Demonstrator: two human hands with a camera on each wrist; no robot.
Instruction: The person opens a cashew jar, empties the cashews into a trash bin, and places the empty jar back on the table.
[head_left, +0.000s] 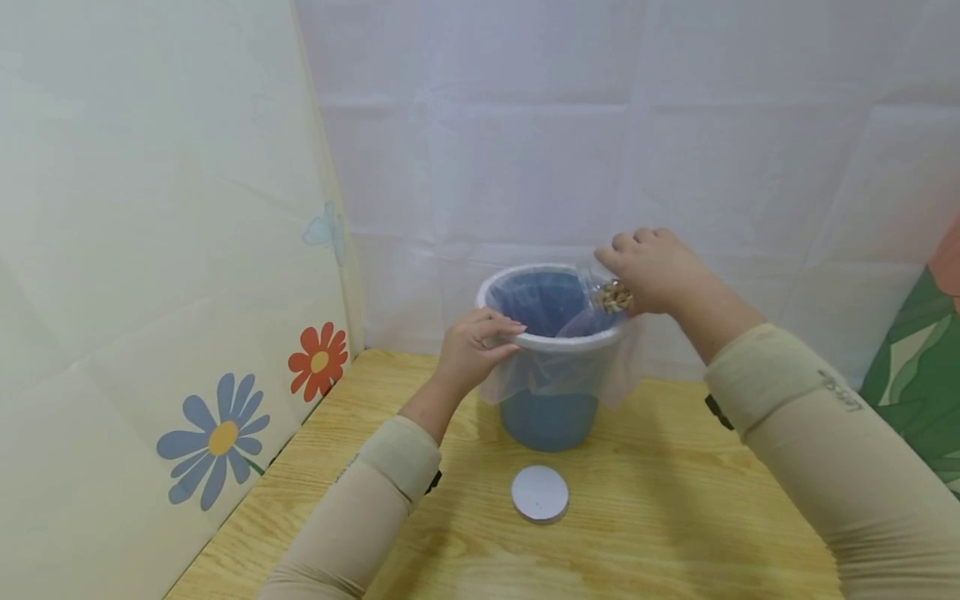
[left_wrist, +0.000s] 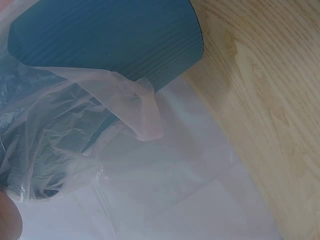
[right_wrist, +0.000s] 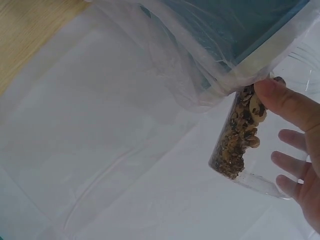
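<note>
A blue trash bin [head_left: 550, 421] with a white rim stands on the table, lined with a clear plastic bag [head_left: 555, 371] folded down over its outside. My left hand [head_left: 476, 346] pinches the near left part of the rim and the bag there. At the bin's right side, my right hand [head_left: 648, 271] grips a clear jar [right_wrist: 260, 182], tilted with its mouth toward the inside of the bin. Brown nut-like pieces and crumbs [right_wrist: 237, 137] lie along the jar's lower side. In the left wrist view only a bit of finger [left_wrist: 7, 217] shows.
A round white lid [head_left: 540, 493] lies on the wood-grain table [head_left: 660, 517] in front of the bin. Behind stands a creased white backdrop [head_left: 525, 167]; a sheet with printed flowers [head_left: 222, 438] borders the left.
</note>
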